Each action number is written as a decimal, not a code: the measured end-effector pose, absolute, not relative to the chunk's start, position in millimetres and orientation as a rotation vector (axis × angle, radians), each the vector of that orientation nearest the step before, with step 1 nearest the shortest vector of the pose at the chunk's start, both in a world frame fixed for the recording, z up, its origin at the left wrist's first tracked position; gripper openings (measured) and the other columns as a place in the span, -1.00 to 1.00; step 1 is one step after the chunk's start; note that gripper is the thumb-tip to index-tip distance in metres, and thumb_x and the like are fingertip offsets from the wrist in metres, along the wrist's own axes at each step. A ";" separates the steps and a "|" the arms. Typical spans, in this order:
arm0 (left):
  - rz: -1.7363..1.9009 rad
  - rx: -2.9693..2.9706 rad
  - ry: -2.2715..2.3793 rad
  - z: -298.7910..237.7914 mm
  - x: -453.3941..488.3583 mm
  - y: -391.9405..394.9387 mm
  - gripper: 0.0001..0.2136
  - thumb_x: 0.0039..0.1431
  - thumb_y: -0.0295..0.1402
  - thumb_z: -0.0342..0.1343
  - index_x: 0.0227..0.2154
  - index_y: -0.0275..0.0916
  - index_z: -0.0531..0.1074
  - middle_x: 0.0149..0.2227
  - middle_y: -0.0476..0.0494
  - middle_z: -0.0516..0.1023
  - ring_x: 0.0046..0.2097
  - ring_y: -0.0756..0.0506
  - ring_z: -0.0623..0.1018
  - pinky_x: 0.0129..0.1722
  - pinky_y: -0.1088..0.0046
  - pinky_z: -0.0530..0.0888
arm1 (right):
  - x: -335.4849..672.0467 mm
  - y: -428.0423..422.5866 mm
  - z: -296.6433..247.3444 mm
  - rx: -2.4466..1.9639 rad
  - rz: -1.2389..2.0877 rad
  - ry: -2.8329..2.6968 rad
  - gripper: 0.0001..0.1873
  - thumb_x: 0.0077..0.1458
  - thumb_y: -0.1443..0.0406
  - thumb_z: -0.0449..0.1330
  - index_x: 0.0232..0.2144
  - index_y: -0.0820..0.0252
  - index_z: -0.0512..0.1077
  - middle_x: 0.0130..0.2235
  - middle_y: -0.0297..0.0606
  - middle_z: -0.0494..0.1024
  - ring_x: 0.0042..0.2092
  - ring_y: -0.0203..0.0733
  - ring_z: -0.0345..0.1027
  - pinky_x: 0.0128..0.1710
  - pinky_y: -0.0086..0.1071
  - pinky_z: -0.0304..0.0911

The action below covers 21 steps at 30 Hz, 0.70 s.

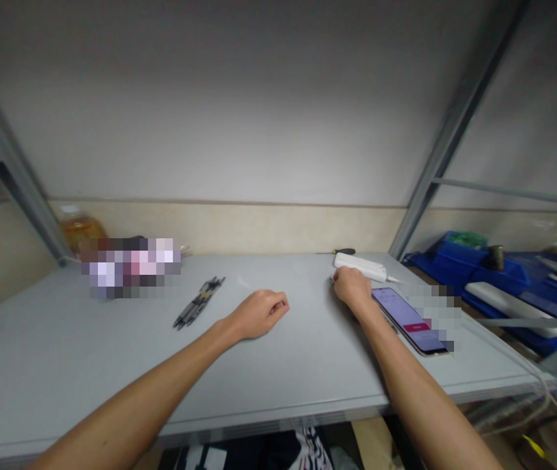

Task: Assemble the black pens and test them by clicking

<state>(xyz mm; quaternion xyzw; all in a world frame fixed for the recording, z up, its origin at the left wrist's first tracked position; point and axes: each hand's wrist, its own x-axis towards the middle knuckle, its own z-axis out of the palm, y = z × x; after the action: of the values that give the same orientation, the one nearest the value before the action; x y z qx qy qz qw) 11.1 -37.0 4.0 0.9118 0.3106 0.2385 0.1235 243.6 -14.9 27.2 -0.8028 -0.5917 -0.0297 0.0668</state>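
Observation:
My left hand (259, 314) rests over the middle of the table (268, 378) with its fingers curled closed. Whether anything small sits inside them is hidden. To its left lies a bundle of slim grey and black pens (200, 303). My right hand (352, 286) is closed and low on the table, just in front of a white power strip (359, 266). A dark tip shows beside its fingers, but the rest of what it grips is covered. Right of that wrist a phone (410, 321) lies with its screen lit, and part of a thin dark item shows between phone and forearm.
A screwdriver (344, 251) lies at the back edge. Back left, a bottle of amber liquid (82, 230) stands behind blurred items. Metal frame posts (418, 186) rise at both sides. Blue bins (461, 256) and loose cables (547, 391) are at the right.

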 end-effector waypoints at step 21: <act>0.714 2.796 1.239 8.3 9.0 -34.0 -0.79 0.19 -0.39 -0.15 -0.37 -0.26 0.39 -0.38 -0.18 0.45 -0.23 -0.12 0.38 -0.21 0.34 0.29 | 246.9 -13.9 23.9 -2.325 -0.123 -1.775 -0.70 0.04 0.38 0.01 -0.18 0.19 0.42 -0.15 0.00 0.48 -0.12 0.00 0.38 -0.23 -0.29 0.23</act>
<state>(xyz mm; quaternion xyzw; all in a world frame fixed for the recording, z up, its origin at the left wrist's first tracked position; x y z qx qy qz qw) 9.0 -34.0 8.3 0.8903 0.3945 0.2275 0.0004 246.9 -13.9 23.9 -0.7896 -0.6027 -0.0419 0.1069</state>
